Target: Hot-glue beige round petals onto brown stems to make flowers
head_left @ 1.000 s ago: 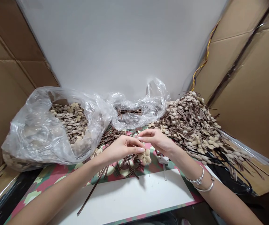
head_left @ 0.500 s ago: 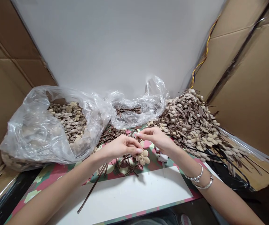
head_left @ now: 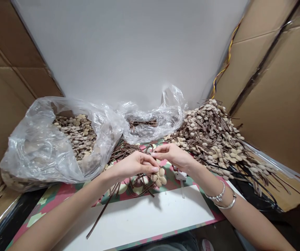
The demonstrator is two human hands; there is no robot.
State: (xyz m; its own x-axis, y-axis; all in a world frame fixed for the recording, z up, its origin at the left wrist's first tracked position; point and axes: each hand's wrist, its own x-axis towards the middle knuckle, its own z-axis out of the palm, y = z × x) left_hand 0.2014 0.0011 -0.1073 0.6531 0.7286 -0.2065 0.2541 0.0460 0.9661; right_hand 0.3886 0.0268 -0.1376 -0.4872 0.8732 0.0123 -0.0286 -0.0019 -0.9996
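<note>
Beyond my left hand [head_left: 136, 164], the big clear bag [head_left: 42, 146] of loose beige flower pieces slumps open toward me. It is the largest risk: a nudge from my left forearm would likely spill pieces onto the counter [head_left: 144, 219].

Beyond and to the outside of my right hand [head_left: 174, 155], the heap of finished flowers on brown ribbon [head_left: 212, 136] slopes down toward the counter edge. Ribbon ends trail near my right wrist and its bracelets [head_left: 222, 198]; a snag there could drag several pieces off the heap.

Just beneath both hands lies a tangle of loose brown ribbons [head_left: 136, 183]. The one I work with appears to run into it, though I cannot tell exactly where. Pulling hard might tighten a knot or lift the whole tangle.

Just below my right hand sits a small white tool [head_left: 180, 176]; it could be knocked if my wrist drops.

Smallest: the beige flower [head_left: 159, 177] hangs at my left fingertips, which are pinched closed on it or on its ribbon. My right hand pinches something thin, probably ribbon, directly above. The grip is fingertip-only, so a slip would drop the flower into the tangle.
</note>
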